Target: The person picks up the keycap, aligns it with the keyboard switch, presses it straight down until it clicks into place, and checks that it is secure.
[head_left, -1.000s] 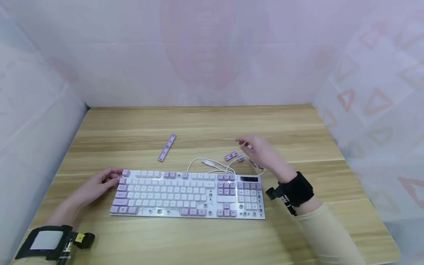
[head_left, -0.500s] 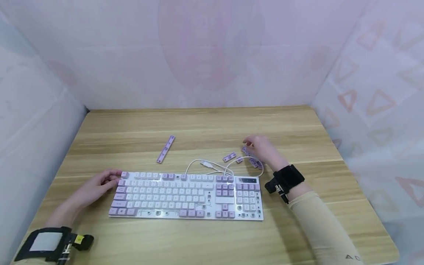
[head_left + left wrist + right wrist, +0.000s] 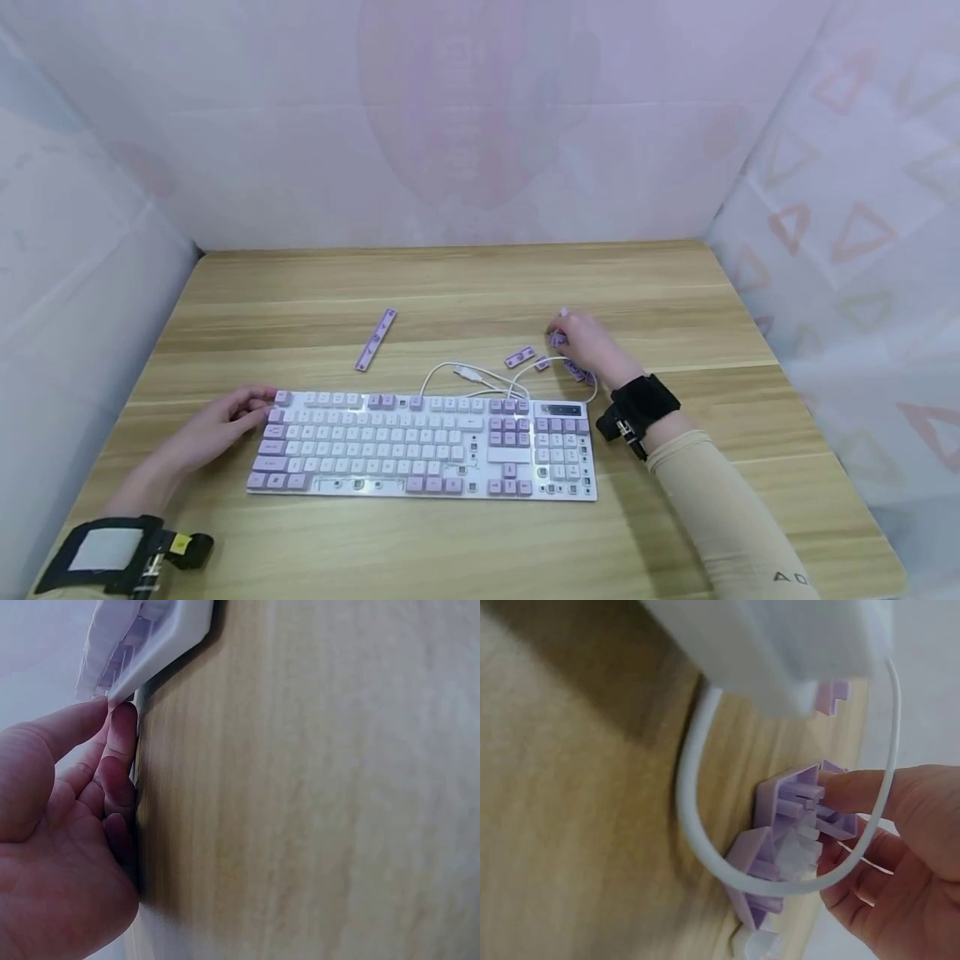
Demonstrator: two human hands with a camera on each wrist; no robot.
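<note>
A white and lilac keyboard (image 3: 420, 446) lies across the table, with several bare switch spots where caps are absent. My left hand (image 3: 217, 425) holds its far left corner, thumb and forefinger meeting at the edge in the left wrist view. Behind the keyboard's right end, my right hand (image 3: 592, 343) has its fingers curled down among loose lilac keycaps. In the right wrist view, its thumb and fingers pinch a lilac keycap (image 3: 840, 823). Further lilac caps (image 3: 786, 795) lie upside down beside it, their stems showing, with small white caps (image 3: 756, 943) near them.
A white cable (image 3: 480, 371) loops behind the keyboard, passing close to the right hand. A long lilac keycap (image 3: 375, 340) lies at the back left, underside up. Shorter lilac caps (image 3: 520, 357) lie beside the cable. Fabric walls surround the table on three sides.
The right hand has come down onto the loose keycaps, and its fingers have closed on one. The left hand stays at the keyboard's corner.
</note>
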